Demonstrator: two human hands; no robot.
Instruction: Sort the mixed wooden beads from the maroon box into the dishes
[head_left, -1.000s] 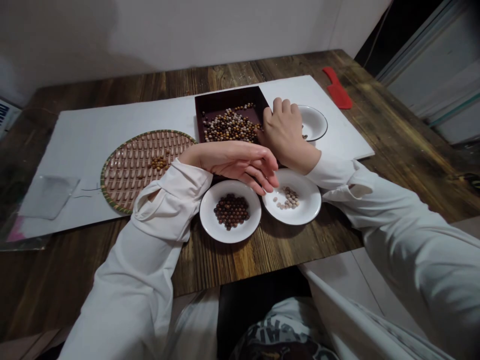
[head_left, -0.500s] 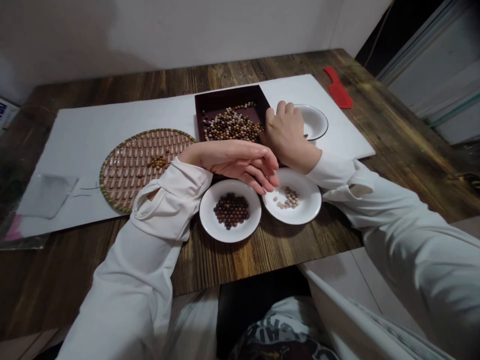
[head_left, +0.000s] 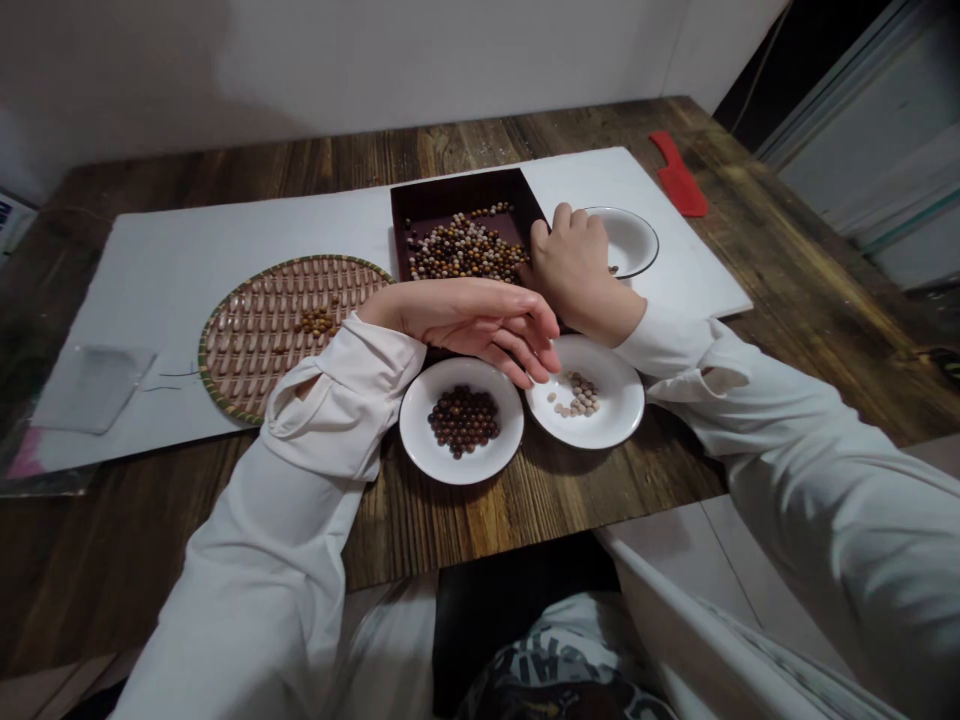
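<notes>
Well, from where I'm standing, the nearest things are two white dishes on the dark wooden table. The dish on the left holds a tight cluster of dark brown beads, and the one just beside it, the white dish on the right, holds a smaller heap of pale beads. The person's left hand lies relaxed across the table's white board, palm turned in and not gripping anything, its fingertips just above the rim of the pale-bead dish. Their right hand is curled, knuckles up, between the dark maroon tray and a third white dish; whether it pinches a bead, I can't tell. That tray holds a big mix of brown, tan and cream beads, and a few loose beads sit in the third dish. Off to the left, a round woven bamboo tray carries a small patch of golden-brown beads. Farther off, a flat red plastic piece lies on the wood beyond the board
</notes>
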